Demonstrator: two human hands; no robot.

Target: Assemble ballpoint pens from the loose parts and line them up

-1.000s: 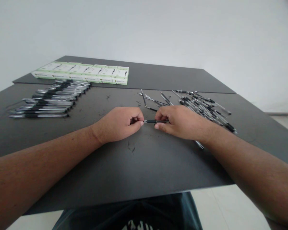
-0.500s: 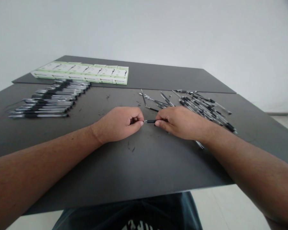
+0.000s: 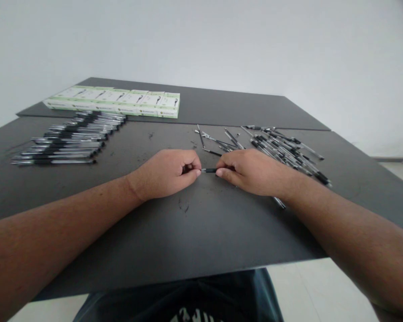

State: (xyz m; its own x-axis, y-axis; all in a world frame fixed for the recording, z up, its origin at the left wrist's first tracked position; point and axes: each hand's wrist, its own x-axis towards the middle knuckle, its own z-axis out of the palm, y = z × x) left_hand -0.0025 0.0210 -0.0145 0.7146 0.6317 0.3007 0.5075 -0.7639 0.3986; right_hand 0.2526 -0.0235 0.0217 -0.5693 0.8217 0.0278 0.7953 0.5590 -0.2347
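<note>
Between my two hands lies a pen [image 3: 209, 170] with a black grip and a pale tip section, held level just above the grey table. My left hand [image 3: 170, 173] pinches its tip end between thumb and forefinger. The black grip end disappears into my right hand [image 3: 248, 171], whose thumb and fingers are closed on it. Most of the pen's length is hidden by the right hand. Right behind the hands lie loose thin pen parts [image 3: 215, 143], some partly covered by my right hand.
A heap of clear pens with black grips [image 3: 285, 152] spreads at the right. Pens in a neat overlapping row [image 3: 63, 141] lie at the left. Behind them stand several white and green boxes [image 3: 121, 103] side by side. The table [image 3: 174, 246] has dark smudges.
</note>
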